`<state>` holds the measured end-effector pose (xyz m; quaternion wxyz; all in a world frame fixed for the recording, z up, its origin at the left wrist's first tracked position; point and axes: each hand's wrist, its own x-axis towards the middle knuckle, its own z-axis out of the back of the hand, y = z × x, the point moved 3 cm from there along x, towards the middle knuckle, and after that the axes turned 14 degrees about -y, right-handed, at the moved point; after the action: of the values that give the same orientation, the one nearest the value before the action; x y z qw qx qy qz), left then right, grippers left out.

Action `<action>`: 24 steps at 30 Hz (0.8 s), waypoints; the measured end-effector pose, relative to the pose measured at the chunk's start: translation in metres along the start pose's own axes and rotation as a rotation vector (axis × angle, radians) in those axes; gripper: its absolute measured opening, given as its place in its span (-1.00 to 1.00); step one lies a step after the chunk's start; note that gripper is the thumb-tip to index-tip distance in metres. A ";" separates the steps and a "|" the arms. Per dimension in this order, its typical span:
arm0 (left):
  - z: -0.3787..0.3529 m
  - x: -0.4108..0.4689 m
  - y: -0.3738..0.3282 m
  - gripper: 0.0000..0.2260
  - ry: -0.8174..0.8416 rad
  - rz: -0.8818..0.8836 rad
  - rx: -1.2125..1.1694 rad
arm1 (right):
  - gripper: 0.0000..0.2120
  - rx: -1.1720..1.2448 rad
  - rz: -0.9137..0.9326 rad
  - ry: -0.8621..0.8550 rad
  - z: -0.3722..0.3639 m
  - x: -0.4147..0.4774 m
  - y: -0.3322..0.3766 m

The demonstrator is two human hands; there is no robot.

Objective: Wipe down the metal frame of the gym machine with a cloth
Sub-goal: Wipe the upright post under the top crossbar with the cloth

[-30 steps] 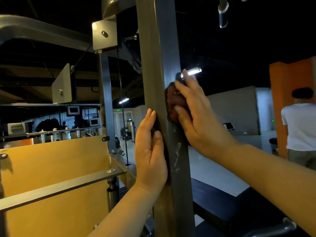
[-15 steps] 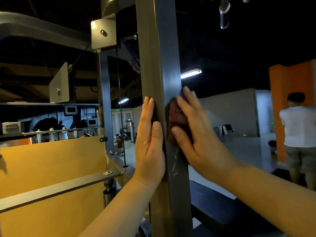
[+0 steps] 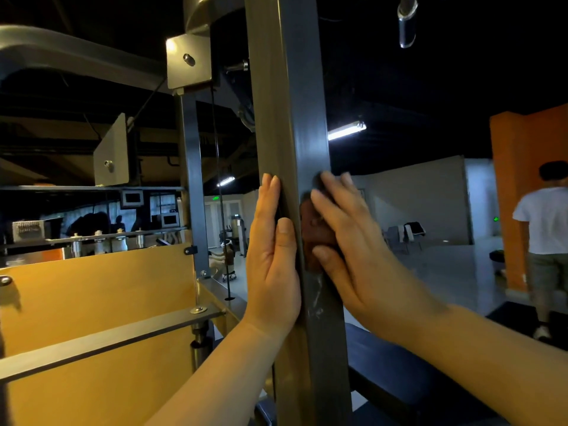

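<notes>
Mid-wipe on the gym machine's upright.
The grey frame post (image 3: 292, 118) fills the centre. The left hand (image 3: 273, 256) lies flat on its left face, while the right hand (image 3: 347, 241), fingers straight, presses a reddish-brown cloth (image 3: 313, 232) against it. Pale smears (image 3: 316, 299) just below look unwiped.

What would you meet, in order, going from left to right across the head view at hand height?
Yellow panel → thin grey post → left hand → brown cloth → right hand → person in a white shirt.
</notes>
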<state>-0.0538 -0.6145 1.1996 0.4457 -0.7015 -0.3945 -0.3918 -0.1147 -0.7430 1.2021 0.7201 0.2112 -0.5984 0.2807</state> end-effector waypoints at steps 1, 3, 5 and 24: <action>0.000 0.000 0.000 -0.53 -0.003 -0.006 0.001 | -0.46 -0.035 0.048 0.021 0.002 -0.005 -0.002; 0.001 -0.001 0.000 -0.54 -0.010 -0.007 0.000 | -0.49 -0.084 0.099 0.044 0.010 0.003 -0.007; 0.002 -0.001 0.001 -0.55 -0.018 0.003 -0.007 | -0.50 -0.097 0.058 0.017 0.014 0.025 -0.009; 0.011 -0.019 0.011 -0.59 -0.074 0.016 0.054 | -0.49 -0.028 -0.082 -0.094 0.013 0.053 0.003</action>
<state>-0.0487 -0.6117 1.1758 0.4526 -0.7063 -0.4157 -0.3513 -0.1193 -0.7412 1.2569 0.7051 0.2383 -0.6261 0.2325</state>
